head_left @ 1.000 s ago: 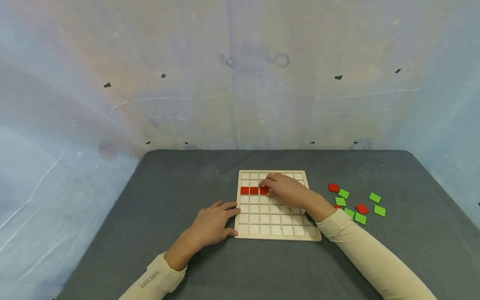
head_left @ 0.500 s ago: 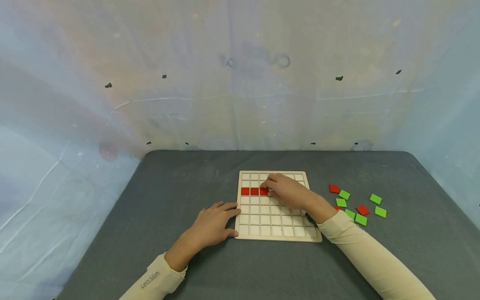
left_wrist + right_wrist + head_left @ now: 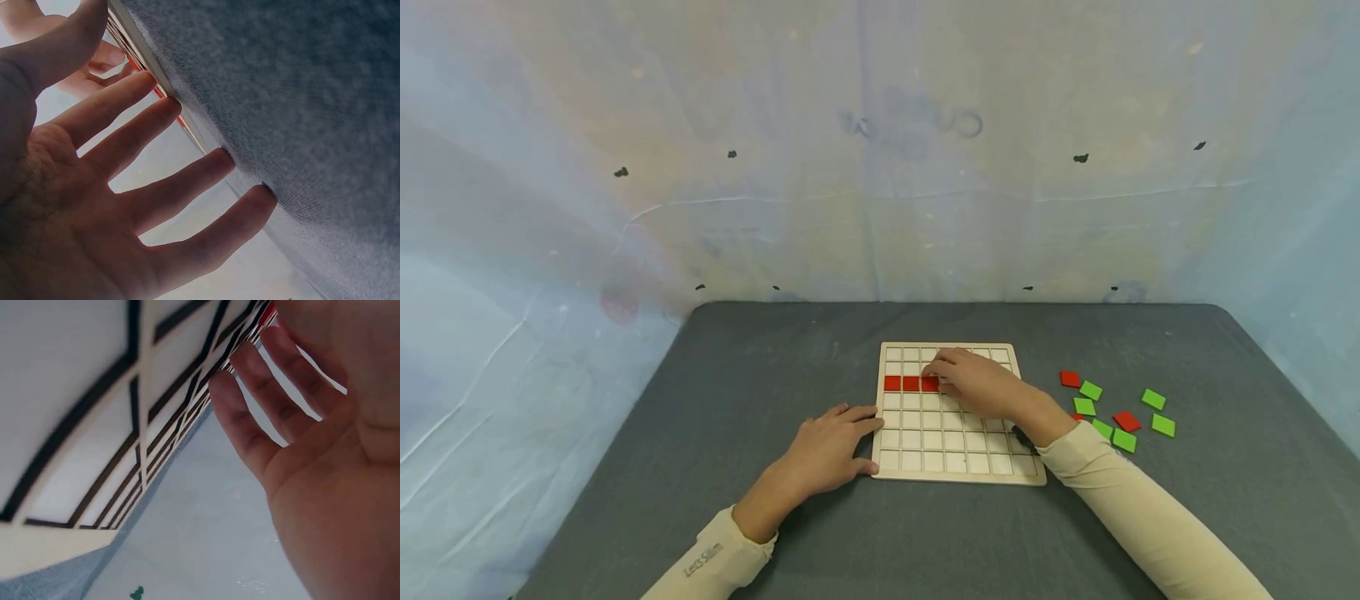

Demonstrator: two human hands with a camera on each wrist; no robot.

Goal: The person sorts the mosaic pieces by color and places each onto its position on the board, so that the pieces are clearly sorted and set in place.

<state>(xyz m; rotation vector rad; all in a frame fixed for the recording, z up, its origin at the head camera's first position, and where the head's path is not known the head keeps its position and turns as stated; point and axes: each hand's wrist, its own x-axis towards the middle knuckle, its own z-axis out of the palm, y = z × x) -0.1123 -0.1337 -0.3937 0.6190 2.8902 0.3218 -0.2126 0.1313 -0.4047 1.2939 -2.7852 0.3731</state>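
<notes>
A pale wooden grid board (image 3: 962, 477) lies on the dark table, with red square tiles (image 3: 892, 383) side by side in one row of its cells. My right hand (image 3: 981, 385) reaches over the board, its thumb and fingertips around the rightmost red tile (image 3: 930, 384), which looks flat in its cell. In the right wrist view, a bit of red tile (image 3: 267, 312) shows past the curved fingers; the thumb tip is hidden. My left hand (image 3: 827, 450) lies at the board's left edge. Its fingers (image 3: 144, 134) are spread and nearly straight, some tips touching the rim.
To the right of the board lie loose tiles: several green ones (image 3: 1163, 425) and a few red ones (image 3: 1127, 421). One red tile is partly hidden by the right forearm. A pale sheet (image 3: 880, 208) hangs behind the grey table (image 3: 760, 367).
The head view has shifted very slightly. Both hands and the tiles stay in place relative to the board.
</notes>
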